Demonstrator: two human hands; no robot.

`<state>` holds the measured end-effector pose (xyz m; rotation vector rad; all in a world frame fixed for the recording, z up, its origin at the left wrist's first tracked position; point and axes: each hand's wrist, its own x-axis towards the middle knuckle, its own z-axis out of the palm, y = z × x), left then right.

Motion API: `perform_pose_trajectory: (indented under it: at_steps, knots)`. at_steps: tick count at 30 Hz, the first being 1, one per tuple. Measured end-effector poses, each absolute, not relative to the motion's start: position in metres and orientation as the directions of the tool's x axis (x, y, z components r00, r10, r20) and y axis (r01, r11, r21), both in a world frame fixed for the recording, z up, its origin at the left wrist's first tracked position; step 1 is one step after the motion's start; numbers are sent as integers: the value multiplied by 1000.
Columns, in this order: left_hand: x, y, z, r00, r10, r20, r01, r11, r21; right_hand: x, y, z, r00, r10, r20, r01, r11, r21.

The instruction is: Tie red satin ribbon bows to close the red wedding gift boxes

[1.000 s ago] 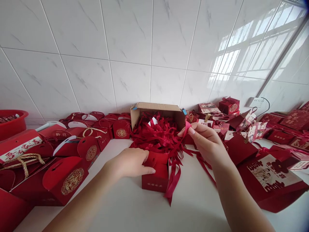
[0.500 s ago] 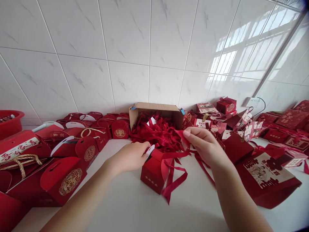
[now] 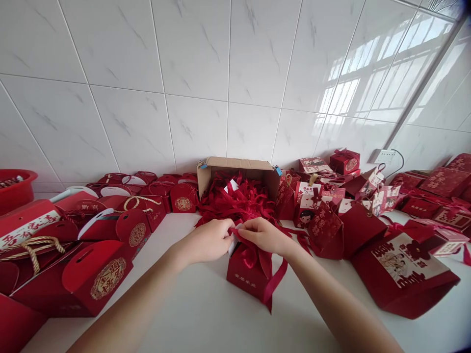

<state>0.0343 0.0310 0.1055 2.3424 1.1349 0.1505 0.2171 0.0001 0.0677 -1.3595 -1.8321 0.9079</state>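
A small red gift box with pale lettering on its front stands on the white table in front of me. Dark red ribbon loops over its top and hangs down its right side. At the box's top left, my left hand has its fingers closed at the flap and the ribbon; my fingers hide exactly what they grip. Close beside it, my right hand pinches the ribbon above the box. The two hands almost touch.
Behind the box, an open cardboard carton spills a heap of red ribbons. Several red boxes with rope handles crowd the left. More decorated boxes fill the right. A red basin and a power strip are by the wall.
My right hand has come left and down with the ribbon, meeting my left hand at the box top. The box has shifted slightly right.
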Motion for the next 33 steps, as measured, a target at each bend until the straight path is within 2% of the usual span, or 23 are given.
perform_pose_trajectory:
  at_steps: [8, 24, 33]
  knots:
    - [36, 29, 107, 636, 764, -104, 694, -508, 511, 220, 5, 66, -121, 987, 104, 547, 154, -823]
    - [36, 31, 105, 647, 750, -138, 692, -501, 521, 218, 5, 64, -164, 981, 99, 511, 171, -842]
    - [34, 33, 101, 654, 740, -155, 688, -497, 529, 216, 9, 55, -146, 975, 168, 452, 217, -866]
